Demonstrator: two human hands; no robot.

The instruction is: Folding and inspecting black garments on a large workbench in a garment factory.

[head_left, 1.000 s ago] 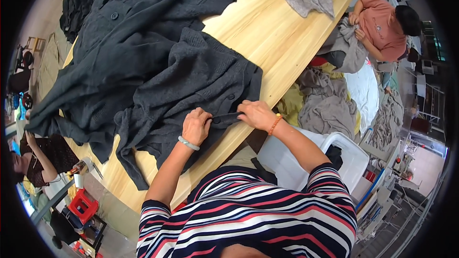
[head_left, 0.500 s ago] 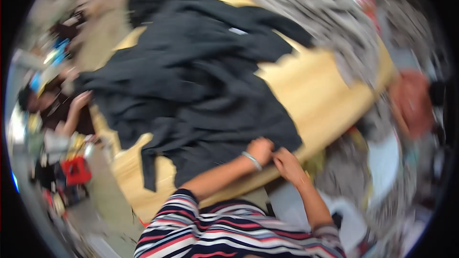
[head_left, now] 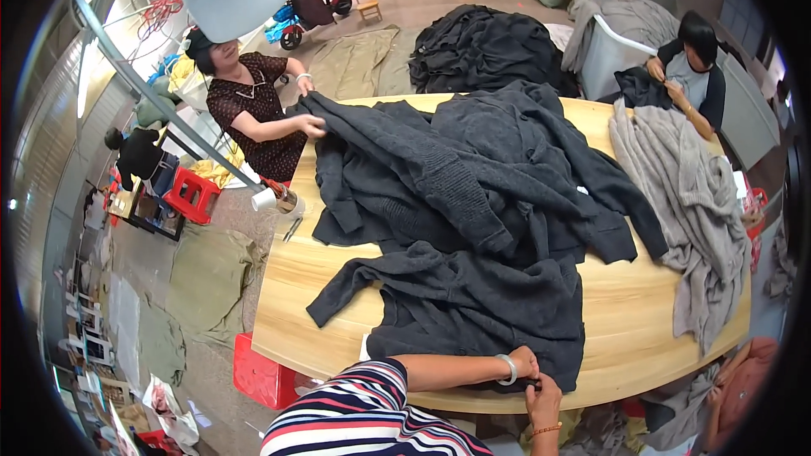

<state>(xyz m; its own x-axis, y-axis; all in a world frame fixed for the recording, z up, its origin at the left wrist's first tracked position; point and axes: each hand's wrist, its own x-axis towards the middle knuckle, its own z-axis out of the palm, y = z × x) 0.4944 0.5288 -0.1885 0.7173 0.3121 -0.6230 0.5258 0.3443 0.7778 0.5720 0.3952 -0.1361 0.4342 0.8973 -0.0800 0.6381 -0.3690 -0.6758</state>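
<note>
A dark grey knitted sweater (head_left: 486, 308) lies spread on the near part of the wooden table, one sleeve reaching left. At its near right corner, my left hand (head_left: 525, 362), with a silver bangle at the wrist, has its fingers closed on the sweater's edge. My right hand (head_left: 544, 395), wearing a beaded bracelet, pinches the same edge just beside it. The two hands almost touch at the table's near edge. Behind this sweater, more dark grey sweaters (head_left: 473, 160) lie in an overlapping heap.
Across the wooden table (head_left: 629, 312), a co-worker (head_left: 253, 110) at far left grips a dark sweater. Another co-worker (head_left: 697, 76) handles dark cloth at far right. Light grey knitwear (head_left: 688, 194) hangs over the right side. A red stool (head_left: 262, 376) stands near left; a white cup (head_left: 263, 200) sits at the left edge.
The view has turned and tilted up, and its blur has gone. The left co-worker now holds a dark sweater raised off the table. My hands stay together at the near sweater's edge.
</note>
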